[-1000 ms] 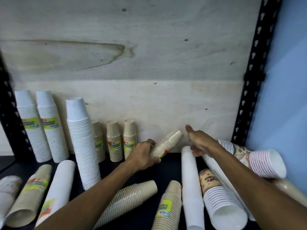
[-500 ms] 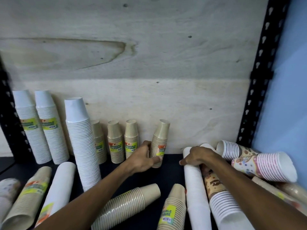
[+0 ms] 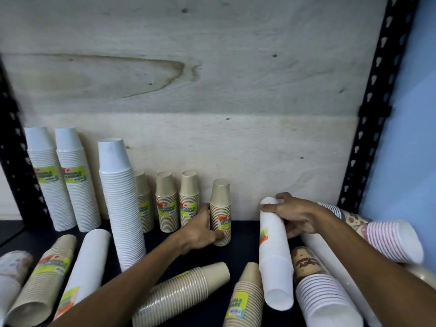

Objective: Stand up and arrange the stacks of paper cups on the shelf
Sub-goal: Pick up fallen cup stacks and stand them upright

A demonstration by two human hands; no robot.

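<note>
1. Paper throughout: nested cup stacks, judged very light, thin-walled and easy to dent if squeezed hard.
2. Left hand (image 3: 200, 230) wrapped round the lower half of a short tan stack (image 3: 220, 212), standing upright on the dark shelf (image 3: 245, 234) just right of two other short tan stacks (image 3: 178, 201) near the plywood back panel (image 3: 212, 147).
3. Right hand (image 3: 298, 217) curled over the far end of a long white stack (image 3: 274, 253) lying on the shelf, fingers (image 3: 269, 208) hooked across its closed tip.
4. Long stack likely to flex and slide apart at its nested joints if lifted by one end only; better taken low and high at once, or tipped up about its open mouth.
5. Wide open mouth down gives the steady footing; tall stacks likely top-heavy, so best leaned toward the back panel or set beside the tall white stacks (image 3: 63, 178) at the left.
6. Smooth sleeve wrap on some stacks probably a little slippery; a gentle, broad grip round the middle suits them.
7. Several more stacks lying flat at the front and right, among them a fallen tan stack (image 3: 184, 291) and a printed brown stack (image 3: 316, 279).
</note>
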